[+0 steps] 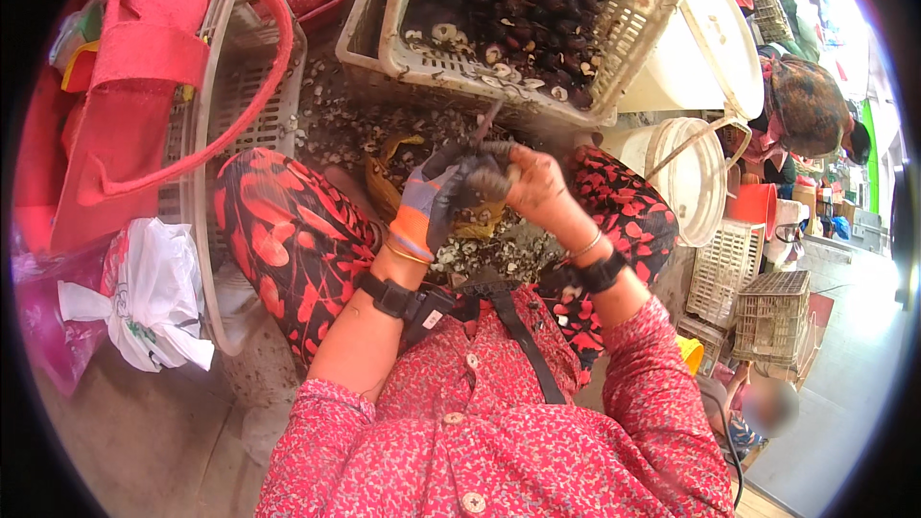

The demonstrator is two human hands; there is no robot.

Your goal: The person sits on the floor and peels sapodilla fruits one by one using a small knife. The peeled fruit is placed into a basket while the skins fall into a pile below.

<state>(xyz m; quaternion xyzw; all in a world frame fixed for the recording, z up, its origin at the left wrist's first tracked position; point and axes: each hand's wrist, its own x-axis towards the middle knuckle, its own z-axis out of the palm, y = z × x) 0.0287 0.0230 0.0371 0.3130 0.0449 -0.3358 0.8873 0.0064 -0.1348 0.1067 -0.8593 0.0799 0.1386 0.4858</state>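
My left hand wears a grey, orange and black work glove and curls in toward my right hand, which is bare with bent, dirt-marked fingers. The two meet over my lap, fingertips close together. Motion blur hides what lies between them. A thin, blade-like tool sticks up beyond the fingers; which hand grips it I cannot tell. Beneath the hands is a yellow plastic bag among dark and white scraps. Just past them, a tilted plastic crate holds dark brown, rounded, nut-like pieces, some showing white.
To the left stand a long slatted crate, a red strapped item and a knotted white plastic bag. White buckets flank the right side. Farther right are stacked crates and other people.
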